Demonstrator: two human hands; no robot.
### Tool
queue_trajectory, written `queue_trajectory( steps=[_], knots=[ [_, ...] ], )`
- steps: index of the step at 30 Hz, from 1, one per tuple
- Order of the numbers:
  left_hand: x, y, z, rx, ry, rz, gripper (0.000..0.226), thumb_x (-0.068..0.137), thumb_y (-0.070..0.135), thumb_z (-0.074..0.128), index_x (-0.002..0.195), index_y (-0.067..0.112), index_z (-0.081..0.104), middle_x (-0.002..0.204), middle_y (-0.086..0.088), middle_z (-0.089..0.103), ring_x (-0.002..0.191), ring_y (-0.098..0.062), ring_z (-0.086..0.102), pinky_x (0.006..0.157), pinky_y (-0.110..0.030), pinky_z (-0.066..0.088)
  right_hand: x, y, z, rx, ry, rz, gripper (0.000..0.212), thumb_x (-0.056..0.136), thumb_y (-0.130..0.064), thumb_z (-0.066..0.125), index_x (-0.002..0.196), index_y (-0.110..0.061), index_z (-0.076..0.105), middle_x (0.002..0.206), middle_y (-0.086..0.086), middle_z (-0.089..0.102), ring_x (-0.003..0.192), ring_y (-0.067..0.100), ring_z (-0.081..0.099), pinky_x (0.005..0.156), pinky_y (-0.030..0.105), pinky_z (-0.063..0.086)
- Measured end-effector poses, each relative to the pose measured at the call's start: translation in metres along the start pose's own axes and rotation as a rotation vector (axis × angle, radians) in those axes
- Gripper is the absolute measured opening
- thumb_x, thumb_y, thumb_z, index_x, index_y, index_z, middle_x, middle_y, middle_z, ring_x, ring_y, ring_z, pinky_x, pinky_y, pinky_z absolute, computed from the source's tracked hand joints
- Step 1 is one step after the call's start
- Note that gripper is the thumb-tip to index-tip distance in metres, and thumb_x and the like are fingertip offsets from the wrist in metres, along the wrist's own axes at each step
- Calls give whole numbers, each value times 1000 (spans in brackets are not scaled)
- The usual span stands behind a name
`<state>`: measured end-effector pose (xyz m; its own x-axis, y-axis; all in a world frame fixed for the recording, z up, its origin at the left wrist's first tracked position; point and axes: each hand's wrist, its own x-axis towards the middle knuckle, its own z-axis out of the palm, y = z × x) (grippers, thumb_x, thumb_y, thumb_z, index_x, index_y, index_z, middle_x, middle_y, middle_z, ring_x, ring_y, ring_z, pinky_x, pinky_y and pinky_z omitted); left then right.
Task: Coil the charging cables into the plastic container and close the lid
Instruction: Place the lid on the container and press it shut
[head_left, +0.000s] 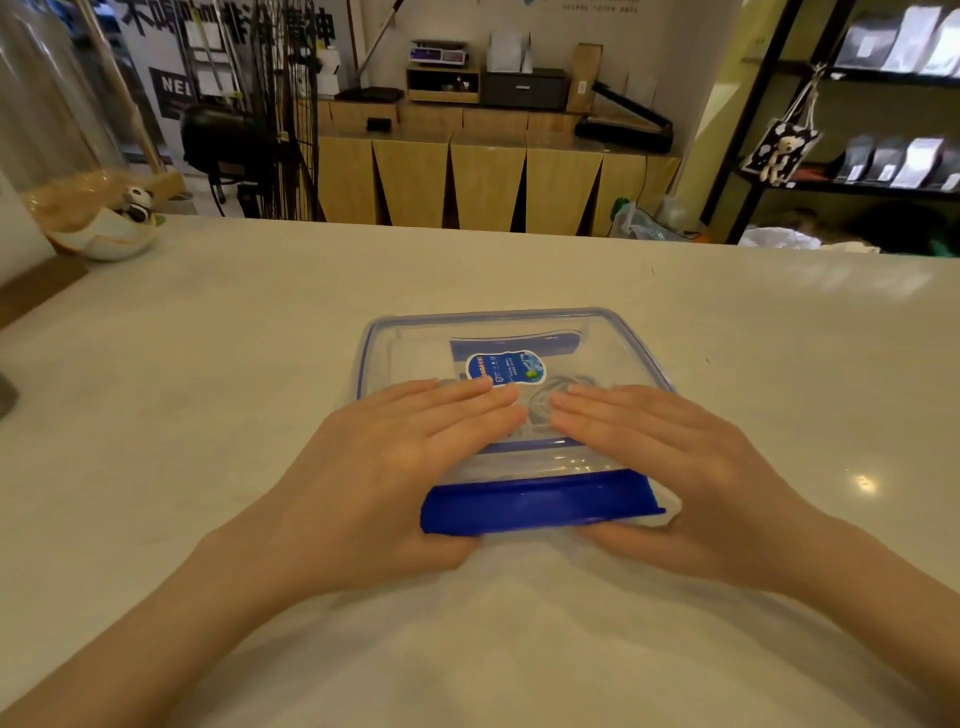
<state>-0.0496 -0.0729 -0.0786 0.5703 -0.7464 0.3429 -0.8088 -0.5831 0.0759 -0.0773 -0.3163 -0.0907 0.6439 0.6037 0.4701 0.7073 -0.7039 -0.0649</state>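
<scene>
Two bare hands press flat on a clear plastic container (613, 332) that sits in the middle of a pale, glossy surface (208, 364). The left hand (384, 467) lies palm down on the near left part of the transparent lid (415, 353), fingers straight and together, thumb tucked under the near edge. The right hand (675, 467) mirrors it on the near right, its thumb below the blue latch flap (535, 501) that runs along the lid's near side. Neither hand has a closed grip: both are spread flat, resting on the lid rather than clasping it. The fingertips of the two hands nearly meet over the lid's centre. A blue oval label (506, 368) sits on the lid just beyond the fingers. Through the clear plastic between the hands, a pale looped cable (540, 402) shows faintly inside the container. At the far left edge of the surface stands a small panda figure (137, 203) in a white dish.
</scene>
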Motion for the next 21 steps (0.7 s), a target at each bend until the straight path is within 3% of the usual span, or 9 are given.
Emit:
queue_trajectory(
  steps=[3, 6, 8, 14, 17, 21],
  knots=[
    [3, -6, -8, -132, -45, 3, 62, 76, 52, 48, 131, 24, 44, 137, 10, 45, 128, 1, 33, 106, -18, 23, 4, 2, -9, 117, -25, 34, 50, 84, -36, 55, 128, -15, 48, 131, -6, 52, 127, 5, 44, 104, 22, 36],
    [6, -11, -9, -196, -83, 0, 59, 81, 57, 37, 134, 32, 36, 139, 19, 36, 132, 7, 17, 107, -12, 13, 5, 4, -7, 147, -13, 45, 42, 87, -32, 51, 127, -16, 50, 130, -6, 54, 126, 5, 45, 103, 25, 39],
    [5, -11, -8, -213, -84, -14, 59, 80, 59, 35, 134, 37, 34, 139, 23, 34, 132, 10, 15, 107, -9, 14, 5, 4, -7, 170, 1, 53, 42, 87, -31, 51, 126, -14, 52, 129, -4, 56, 126, 6, 46, 102, 29, 41],
    [5, -10, -6, -247, -62, -22, 51, 83, 54, 34, 131, 38, 38, 139, 21, 38, 131, 10, 23, 109, -17, 20, 8, 6, -8, 285, 32, 89, 40, 86, -32, 51, 122, -16, 55, 123, -7, 61, 122, 3, 50, 98, 28, 44],
    [6, -12, -7, -245, -71, -11, 51, 82, 57, 35, 131, 43, 38, 139, 24, 38, 129, 14, 23, 108, -13, 20, 10, 8, -9, 372, 27, 138, 41, 83, -36, 54, 120, -19, 57, 121, -10, 63, 120, 1, 51, 96, 25, 45],
    [18, -20, -16, -409, -86, -56, 45, 78, 58, 43, 119, 41, 54, 125, 24, 56, 118, 10, 43, 96, -12, 38, 24, 12, -22, 634, -58, 284, 32, 79, -46, 55, 103, -30, 68, 107, -17, 69, 110, 5, 58, 82, 18, 51]
  ],
)
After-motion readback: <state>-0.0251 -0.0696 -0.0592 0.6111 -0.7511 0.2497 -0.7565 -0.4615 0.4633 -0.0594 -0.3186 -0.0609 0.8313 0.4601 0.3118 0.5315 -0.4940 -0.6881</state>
